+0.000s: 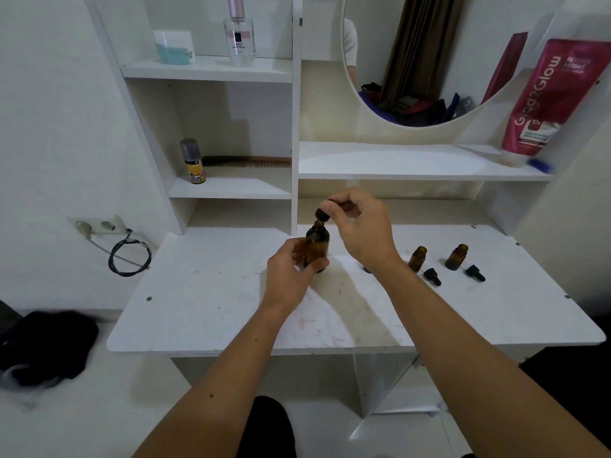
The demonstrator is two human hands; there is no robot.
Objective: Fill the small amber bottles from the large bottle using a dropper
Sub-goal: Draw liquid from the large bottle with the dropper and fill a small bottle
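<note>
The large amber bottle [316, 247] stands upright on the white table [211, 312], gripped around its lower body by my left hand [291, 276]. My right hand [360, 226] pinches the black dropper top [322, 214] directly above the bottle's neck; whether its tube reaches inside is hidden. Two small amber bottles [417, 258] [457, 256] stand uncapped to the right. A black dropper cap [432, 277] lies beside the first and another cap [475, 273] beside the second.
Shelves rise behind the table with a yellow spray can [194, 161], a comb [246, 161], a perfume bottle [239, 34] and a red tube [549, 100]. A round mirror [429, 54] hangs above. A wall socket with a black cable [129, 256] is at left.
</note>
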